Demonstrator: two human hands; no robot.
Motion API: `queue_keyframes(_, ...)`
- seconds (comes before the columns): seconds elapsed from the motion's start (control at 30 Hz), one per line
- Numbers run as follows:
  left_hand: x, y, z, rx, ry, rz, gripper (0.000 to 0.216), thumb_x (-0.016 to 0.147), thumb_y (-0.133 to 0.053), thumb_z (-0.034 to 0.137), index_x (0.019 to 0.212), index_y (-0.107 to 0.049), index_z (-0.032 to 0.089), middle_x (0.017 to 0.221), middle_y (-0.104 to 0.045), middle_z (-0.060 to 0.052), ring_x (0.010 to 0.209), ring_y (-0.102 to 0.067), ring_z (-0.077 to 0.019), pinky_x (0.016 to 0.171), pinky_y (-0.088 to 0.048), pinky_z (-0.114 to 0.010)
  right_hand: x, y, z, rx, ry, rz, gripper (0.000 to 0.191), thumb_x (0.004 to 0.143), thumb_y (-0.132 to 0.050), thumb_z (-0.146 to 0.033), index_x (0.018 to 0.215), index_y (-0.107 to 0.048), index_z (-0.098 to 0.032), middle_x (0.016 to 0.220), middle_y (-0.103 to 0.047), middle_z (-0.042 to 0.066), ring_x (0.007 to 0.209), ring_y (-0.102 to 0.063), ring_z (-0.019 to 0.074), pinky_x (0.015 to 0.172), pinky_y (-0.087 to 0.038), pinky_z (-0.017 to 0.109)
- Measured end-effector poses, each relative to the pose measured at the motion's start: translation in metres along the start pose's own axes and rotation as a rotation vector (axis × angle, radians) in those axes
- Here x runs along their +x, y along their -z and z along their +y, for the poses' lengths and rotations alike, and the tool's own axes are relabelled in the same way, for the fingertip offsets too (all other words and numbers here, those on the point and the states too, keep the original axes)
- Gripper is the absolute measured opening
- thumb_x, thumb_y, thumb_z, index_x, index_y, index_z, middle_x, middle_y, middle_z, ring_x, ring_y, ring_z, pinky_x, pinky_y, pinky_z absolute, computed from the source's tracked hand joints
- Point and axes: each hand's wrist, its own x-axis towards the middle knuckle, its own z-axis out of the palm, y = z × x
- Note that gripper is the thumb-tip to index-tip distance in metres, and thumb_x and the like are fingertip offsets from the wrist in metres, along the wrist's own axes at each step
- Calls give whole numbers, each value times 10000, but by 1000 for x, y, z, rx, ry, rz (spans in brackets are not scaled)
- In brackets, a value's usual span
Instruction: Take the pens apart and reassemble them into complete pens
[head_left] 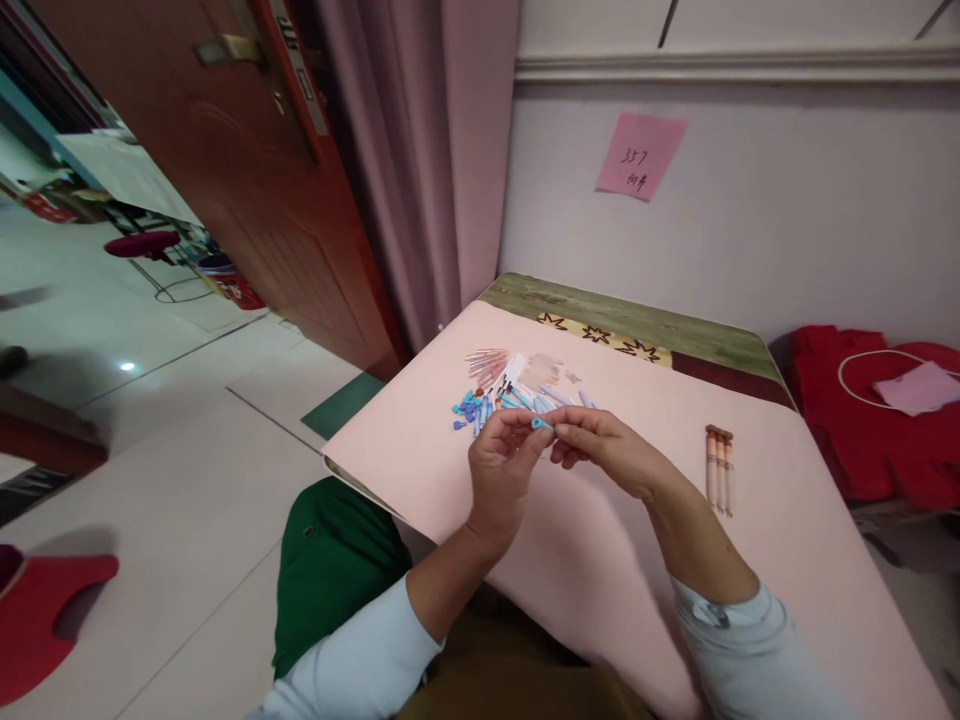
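A small light-blue hollow pen part (541, 425) is pinched between my two hands above the table, its round open end facing me. My left hand (504, 450) is closed on it with thumb and fingertips. My right hand (592, 440) has its thumb and forefinger pressed together at the part's other end; whether it grips a second piece there is too small to tell. Just beyond the hands lie several loose blue pen barrels (517, 398), and to their left several small blue caps (469, 408). Clear and pinkish thin tubes (487, 367) are spread behind them.
Three pens with brown tops and orange-and-clear barrels (720, 470) lie side by side on the pink-covered table (772, 560), to the right. A wall stands behind the table. A red bag (847, 440) is off the right side; a green stool (337, 560) is at the left edge.
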Motion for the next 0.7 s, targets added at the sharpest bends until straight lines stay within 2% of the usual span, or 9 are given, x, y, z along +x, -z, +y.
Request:
queue_keyframes(0.17, 22, 12, -14, 73, -20, 130, 258, 695, -763, 246, 903, -637, 162, 768, -647, -9, 692, -611, -112, 648, -496, -233, 19, -9, 27, 220, -95, -12, 335, 680, -807, -419, 840, -665, -162, 792, -678, 15, 641, -597, 79, 624, -487, 207)
queue_keyframes(0.3, 34, 26, -28, 92, -17, 178, 321, 694, -764, 262, 968, -632, 156, 731, -616, 8, 611, -566, -86, 609, -470, -221, 25, -5, 38, 110, -132, 74, 380, 627, -830, -446, 796, -683, -139, 679, -673, 20, 554, -589, 87, 525, -469, 198)
queue_keyframes(0.4, 39, 32, -39, 76, 1, 224, 322, 692, -763, 275, 955, -625, 151, 711, -605, 15, 579, -556, -80, 602, -463, -225, 26, 1, 40, 64, -138, 126, 367, 645, -810, -445, 793, -689, -132, 684, -681, 38, 551, -606, 101, 505, -476, 203)
queue_keyframes(0.47, 41, 32, -47, 79, 20, 201, 318, 687, -764, 283, 940, -624, 150, 712, -611, 13, 581, -564, -85, 604, -464, -230, 26, 1, 44, 89, -113, 193, 333, 713, -751, -453, 807, -671, -144, 699, -676, 32, 561, -614, 100, 524, -493, 207)
queue_keyframes(0.57, 42, 28, -58, 150, 19, 86, 280, 695, -752, 283, 916, -636, 156, 725, -629, 3, 619, -582, -101, 619, -467, -238, 26, -3, 60, 97, -94, 348, 288, 808, -632, -456, 826, -621, -169, 689, -651, 13, 554, -613, 105, 534, -510, 226)
queue_keyframes(0.7, 44, 22, -67, 237, -27, -63, 227, 729, -711, 258, 929, -665, 160, 853, -691, -50, 785, -641, -144, 732, -491, -266, 23, -9, 87, 9, -37, 415, 233, 779, -627, -387, 910, -600, -196, 682, -644, -2, 571, -627, 143, 543, -518, 265)
